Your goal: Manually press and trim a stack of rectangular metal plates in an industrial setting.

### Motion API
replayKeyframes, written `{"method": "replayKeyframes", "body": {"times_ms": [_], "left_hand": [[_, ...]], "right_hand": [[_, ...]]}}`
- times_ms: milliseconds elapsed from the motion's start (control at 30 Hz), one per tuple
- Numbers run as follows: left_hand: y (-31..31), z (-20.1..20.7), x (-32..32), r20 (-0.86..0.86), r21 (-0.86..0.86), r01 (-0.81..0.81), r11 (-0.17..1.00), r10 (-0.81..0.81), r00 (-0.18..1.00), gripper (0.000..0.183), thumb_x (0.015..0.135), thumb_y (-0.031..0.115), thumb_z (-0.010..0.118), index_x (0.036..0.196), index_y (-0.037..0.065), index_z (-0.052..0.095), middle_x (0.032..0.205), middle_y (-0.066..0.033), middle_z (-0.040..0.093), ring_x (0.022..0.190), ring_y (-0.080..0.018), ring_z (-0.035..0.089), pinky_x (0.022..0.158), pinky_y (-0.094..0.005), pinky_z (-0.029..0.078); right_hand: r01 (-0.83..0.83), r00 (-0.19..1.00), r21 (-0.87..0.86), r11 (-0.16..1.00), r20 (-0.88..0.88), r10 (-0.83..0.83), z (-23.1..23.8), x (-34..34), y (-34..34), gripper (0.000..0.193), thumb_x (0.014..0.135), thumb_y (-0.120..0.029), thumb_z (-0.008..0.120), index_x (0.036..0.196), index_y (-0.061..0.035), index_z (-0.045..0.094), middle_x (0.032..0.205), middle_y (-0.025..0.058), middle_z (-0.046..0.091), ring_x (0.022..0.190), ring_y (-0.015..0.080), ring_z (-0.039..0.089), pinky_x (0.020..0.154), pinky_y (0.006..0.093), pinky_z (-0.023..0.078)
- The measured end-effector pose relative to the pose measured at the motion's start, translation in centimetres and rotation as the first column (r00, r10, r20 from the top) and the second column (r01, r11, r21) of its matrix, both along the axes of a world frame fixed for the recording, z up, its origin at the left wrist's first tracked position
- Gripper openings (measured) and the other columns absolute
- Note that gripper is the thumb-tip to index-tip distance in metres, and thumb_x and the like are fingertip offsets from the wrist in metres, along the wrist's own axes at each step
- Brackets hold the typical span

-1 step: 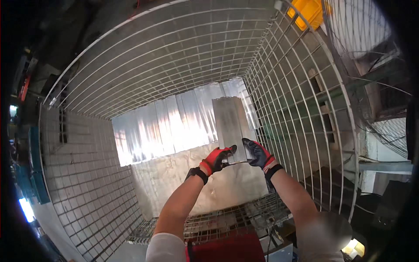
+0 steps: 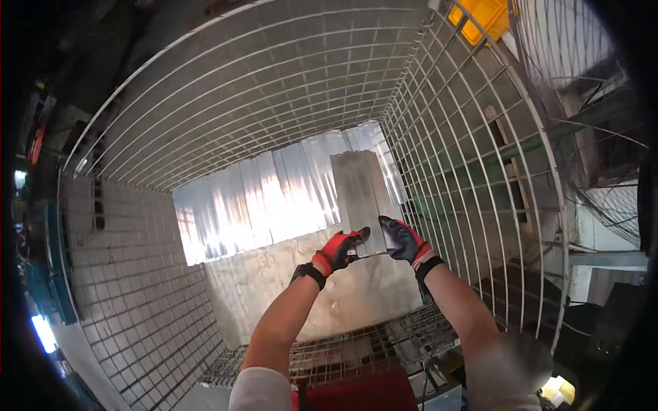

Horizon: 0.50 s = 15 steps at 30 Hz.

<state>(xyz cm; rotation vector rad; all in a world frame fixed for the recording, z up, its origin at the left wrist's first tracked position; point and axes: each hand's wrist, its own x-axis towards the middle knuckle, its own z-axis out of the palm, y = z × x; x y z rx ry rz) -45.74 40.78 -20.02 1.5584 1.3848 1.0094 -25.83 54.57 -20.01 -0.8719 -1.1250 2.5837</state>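
Your left hand: your red-and-black gloved left hand (image 2: 339, 252) is partly closed at the near left corner of the panel, thumb laid over its upper face; the fingers beneath are mostly hidden.
Your right hand: your red-and-black gloved right hand (image 2: 406, 241) is partly closed along the right edge near the same end, thumb and fingers loosely curved; how firmly it grips, you cannot tell.
Panel in your grasp: a long, flat, dull-grey, metallic-looking panel (image 2: 356, 185) points away from you, its far end over the right part of the shiny strips; whether it touches them is unclear.
Strips beyond your hands: a row of shiny silver metallic strips (image 2: 274, 185) lies side by side at the far end, throwing back bright glare.
Sheet below you: a wrinkled cream-coloured sheet (image 2: 322, 301) spreads on the near side of the strips.
Cage around you: a tall pale wire-mesh cage (image 2: 563, 212) surrounds strips and sheet.
Wrists: you wear a black band on each.
Top right: a yellow plastic-looking container (image 2: 480, 20) sits outside the mesh.
Bottom edge: a dark red surface (image 2: 363, 390) shows between your forearms.
Markings: a small pale spot by your left fingertips is too small to identify.
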Motion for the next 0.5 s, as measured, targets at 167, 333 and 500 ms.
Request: {"method": "replayKeyframes", "body": {"times_ms": [167, 333, 500], "left_hand": [[4.5, -4.1, -1.8, -0.179, 0.125, -0.017, 0.992, 0.039, 0.983, 0.053, 0.055, 0.004, 0.069, 0.106, 0.003, 0.054, 0.104, -0.0144, 0.057, 0.088, -0.0345, 0.054, 0.075, -0.0361, 0.044], [7.9, -8.2, -3.3, -0.190, 0.163, -0.029, 0.986, 0.061, 0.980, 0.051, 0.053, 0.001, 0.067, 0.103, 0.003, 0.056, 0.100, -0.0158, 0.058, 0.087, -0.0346, 0.056, 0.073, -0.0370, 0.045], [9.5, -12.4, -4.4, -0.144, 0.163, 0.011, 0.987, 0.013, 0.989, 0.055, 0.056, -0.003, 0.064, 0.109, 0.005, 0.052, 0.102, -0.0148, 0.058, 0.087, -0.0355, 0.054, 0.075, -0.0363, 0.044]], "right_hand": [[-0.145, 0.989, 0.410, 0.900, 0.023, 0.149, -1.7, -2.4, 4.4, 0.054, 0.080, -0.008, 0.048, 0.130, -0.0003, 0.029, 0.135, 0.0096, 0.033, 0.126, 0.0180, 0.029, 0.105, 0.0303, 0.020], [-0.036, 0.998, 0.130, 0.991, 0.054, 0.029, -6.4, -4.2, 8.0, 0.048, 0.082, -0.009, 0.049, 0.127, -0.0016, 0.035, 0.131, 0.0075, 0.039, 0.123, 0.0160, 0.034, 0.102, 0.0292, 0.024], [0.099, 0.976, -0.060, 0.993, 0.201, -0.085, -8.0, -5.9, 9.1, 0.038, 0.083, -0.020, 0.053, 0.118, -0.0042, 0.049, 0.115, 0.0019, 0.053, 0.106, 0.0122, 0.048, 0.089, 0.0292, 0.037]]}}
